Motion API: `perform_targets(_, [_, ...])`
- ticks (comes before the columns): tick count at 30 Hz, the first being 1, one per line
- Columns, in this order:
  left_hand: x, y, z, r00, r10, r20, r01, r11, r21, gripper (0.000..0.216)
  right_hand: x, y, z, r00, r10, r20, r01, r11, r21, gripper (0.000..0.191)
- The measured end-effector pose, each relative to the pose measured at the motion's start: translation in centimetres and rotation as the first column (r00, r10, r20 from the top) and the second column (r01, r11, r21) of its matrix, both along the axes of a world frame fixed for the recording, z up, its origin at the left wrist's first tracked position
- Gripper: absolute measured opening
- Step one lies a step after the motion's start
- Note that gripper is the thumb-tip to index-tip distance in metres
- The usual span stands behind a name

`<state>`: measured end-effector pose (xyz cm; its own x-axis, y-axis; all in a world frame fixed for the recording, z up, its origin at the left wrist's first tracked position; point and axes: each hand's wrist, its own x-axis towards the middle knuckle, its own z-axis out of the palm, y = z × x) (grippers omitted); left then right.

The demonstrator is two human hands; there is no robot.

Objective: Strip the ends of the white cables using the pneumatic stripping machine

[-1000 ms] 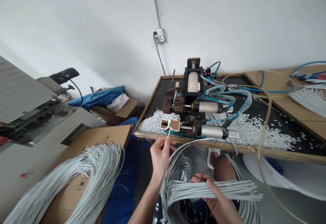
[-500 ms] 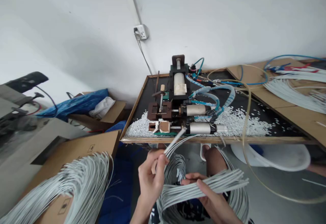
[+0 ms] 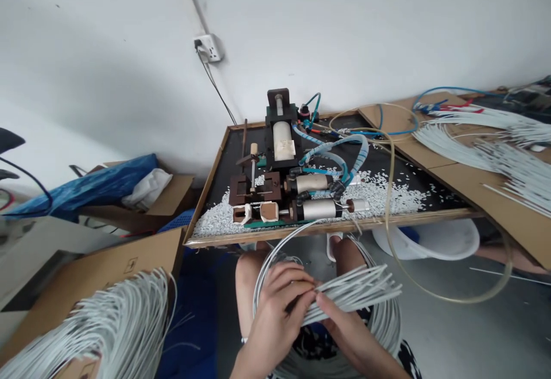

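My left grip [image 3: 275,309] and right grip [image 3: 344,333] are both closed on the bundle of white wires [image 3: 365,287]. It lies across my lap, just below the front edge of the worktop [image 3: 387,219]. The left fingers curl over the top of the bundle. The right thumb presses down on it from the other side, with the fingers underneath, and the two hands almost touch. The cut ends fan out to the right past my right thumb, uneven and splayed. The rest of the wires sweep round in a wide loop that rises toward the worktop edge and drops back around my knees. I judge the bundle to be light but springy: the jackets look smooth, so single strands may slip past one another, and the loop will want to open if I loosen my hold. The best place to hold it seems to be close behind the cut ends, where the strands run side by side and can be squeezed flat, not out on the loose curve. On the worktop the small machine [image 3: 279,138] stands among scattered white scraps [image 3: 400,198], well clear of my hands. At lower left more wires [image 3: 107,321] spill from a cardboard box [image 3: 99,264], and others lie spread at the far right [image 3: 482,138].
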<state>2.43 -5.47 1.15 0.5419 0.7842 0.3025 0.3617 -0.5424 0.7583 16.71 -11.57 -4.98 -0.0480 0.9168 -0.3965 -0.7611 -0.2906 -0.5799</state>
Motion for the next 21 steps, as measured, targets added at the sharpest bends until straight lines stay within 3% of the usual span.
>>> perform_targets(3, [-0.1,-0.4,0.0,0.994,0.093,0.065,-0.091,0.995,-0.029,0.013,0.0,-0.1,0.2,1.000,-0.013,-0.009,0.013,0.999,-0.032,0.029])
perform_targets(7, [-0.7,-0.7,0.4,0.909,0.345,0.233,-0.276,0.919,-0.282,0.018,0.3,-0.5,0.8,0.998,0.064,0.020,-0.063,0.997,-0.050,0.036])
perform_targets(10, [-1.5,-0.2,0.6,0.754,0.534,0.383,-0.325,0.810,-0.489,0.029,0.6,-0.7,1.3,0.989,0.145,0.040,-0.143,0.988,-0.056,0.044])
perform_targets(14, [-3.1,1.2,0.9,0.528,0.685,0.502,-0.443,0.726,-0.525,0.039,0.9,-0.8,1.2,0.981,0.193,-0.007,-0.193,0.977,-0.091,0.046])
perform_targets(19, [-3.4,3.0,1.4,0.604,0.665,0.439,-0.480,0.743,-0.466,0.045,0.7,-1.3,-0.7,0.990,0.140,-0.011,-0.141,0.987,-0.080,0.039])
perform_targets(21, [-2.7,3.6,1.5,0.597,0.665,0.448,-0.479,0.744,-0.465,0.045,0.7,-1.5,-1.8,0.995,0.101,-0.014,-0.102,0.993,-0.064,0.035])
